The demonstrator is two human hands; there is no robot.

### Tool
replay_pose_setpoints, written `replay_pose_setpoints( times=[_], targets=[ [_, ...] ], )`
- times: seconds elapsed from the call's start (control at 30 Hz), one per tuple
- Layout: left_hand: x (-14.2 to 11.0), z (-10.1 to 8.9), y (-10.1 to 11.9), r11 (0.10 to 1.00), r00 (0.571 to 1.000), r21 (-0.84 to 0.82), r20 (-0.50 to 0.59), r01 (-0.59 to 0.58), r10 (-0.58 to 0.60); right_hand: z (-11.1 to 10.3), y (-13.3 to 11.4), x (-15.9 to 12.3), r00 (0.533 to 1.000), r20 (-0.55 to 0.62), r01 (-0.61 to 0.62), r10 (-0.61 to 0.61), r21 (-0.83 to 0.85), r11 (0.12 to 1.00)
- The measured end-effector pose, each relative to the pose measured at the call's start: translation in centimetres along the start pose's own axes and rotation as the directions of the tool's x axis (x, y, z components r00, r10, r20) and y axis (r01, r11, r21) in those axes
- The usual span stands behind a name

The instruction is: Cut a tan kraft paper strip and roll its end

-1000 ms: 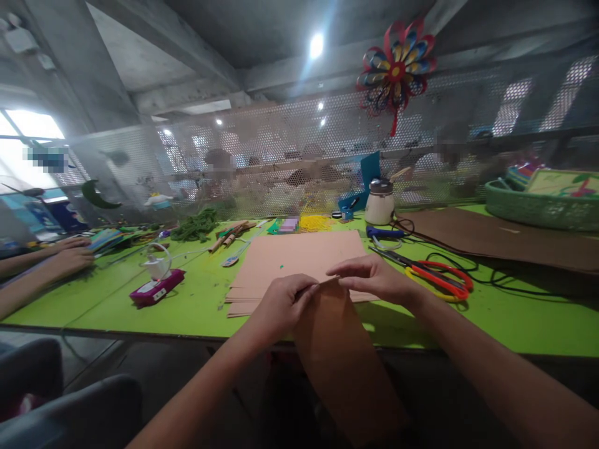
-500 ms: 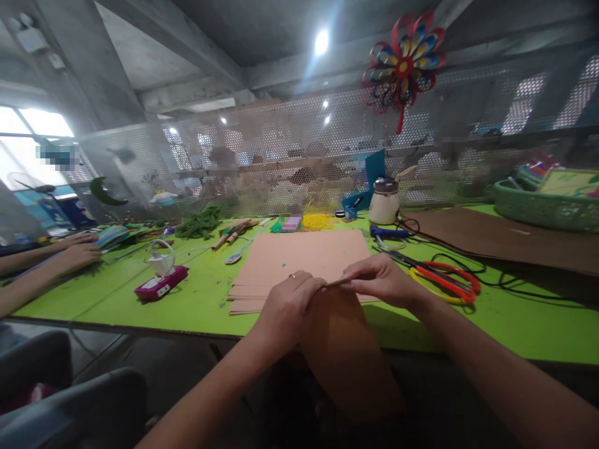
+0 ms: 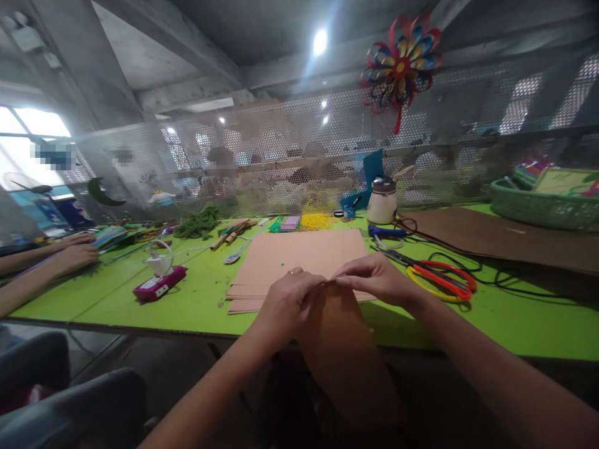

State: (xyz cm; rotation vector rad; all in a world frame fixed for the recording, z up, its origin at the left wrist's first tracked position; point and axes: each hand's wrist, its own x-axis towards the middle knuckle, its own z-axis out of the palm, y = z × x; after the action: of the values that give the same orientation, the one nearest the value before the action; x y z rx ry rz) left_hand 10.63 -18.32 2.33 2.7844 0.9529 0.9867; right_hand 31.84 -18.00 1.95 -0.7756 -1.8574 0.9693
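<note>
A sheet of brown paper [image 3: 349,355] hangs down from my fingers over the table's front edge. My left hand [image 3: 292,299], with a ring on one finger, is closed on its upper edge. My right hand [image 3: 374,277] pinches the same edge a little to the right, thumb and fingertips close to the left hand's. Exactly how the edge is folded or rolled is hidden by my fingers. Behind my hands lies a stack of brown paper sheets [image 3: 299,246], with a tiny green scrap on top.
Scissors [image 3: 449,284] with red and yellow handles and a blue glue gun [image 3: 388,232] lie right. Behind stands a cream jar [image 3: 382,202]. A purple power strip [image 3: 160,284] sits left, near another person's hands [image 3: 77,249]. A green basket [image 3: 545,209] is far right.
My right hand has slid slightly left along the paper's top edge, closer to my left hand. The view has shifted a little.
</note>
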Motion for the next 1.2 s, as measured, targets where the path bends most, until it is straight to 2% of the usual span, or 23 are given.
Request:
replay_pose_setpoints(
  times=[0.17,0.4,0.5,0.77,0.83,1.0,1.2],
  targets=[
    [0.0,0.2,-0.1,0.993,0.993,-0.052,0.041,0.110,-0.108,0.1,0.4,0.2,0.999,-0.034,-0.025,0.023,-0.055,0.998],
    [-0.2,-0.2,-0.6,0.948,0.949,-0.140,0.178,0.286,-0.260,0.0,0.8,0.3,0.998,-0.043,-0.053,0.049,-0.093,0.994],
    [-0.6,-0.4,-0.7,0.933,0.939,-0.180,0.205,0.313,-0.275,0.0,1.1,0.3,0.997,-0.057,-0.058,0.052,-0.104,0.993],
    [-1.1,-0.6,-0.3,0.934,0.943,-0.153,0.144,0.322,-0.301,0.3,1.2,0.4,0.995,-0.053,-0.086,0.082,-0.068,0.994],
    [-0.9,-0.7,-0.3,0.922,0.937,-0.193,0.170,0.335,-0.305,0.3,1.2,0.3,0.995,-0.048,-0.091,0.089,-0.046,0.995],
    [-0.5,-1.1,-0.8,0.844,0.894,-0.350,0.339,0.407,-0.291,0.3,1.3,0.3,0.995,-0.033,-0.097,0.097,0.006,0.995],
    [-0.4,-1.0,-0.9,0.745,0.850,-0.422,0.355,0.516,-0.388,0.4,1.4,0.3,0.996,-0.011,-0.089,0.089,-0.002,0.996]
  ],
)
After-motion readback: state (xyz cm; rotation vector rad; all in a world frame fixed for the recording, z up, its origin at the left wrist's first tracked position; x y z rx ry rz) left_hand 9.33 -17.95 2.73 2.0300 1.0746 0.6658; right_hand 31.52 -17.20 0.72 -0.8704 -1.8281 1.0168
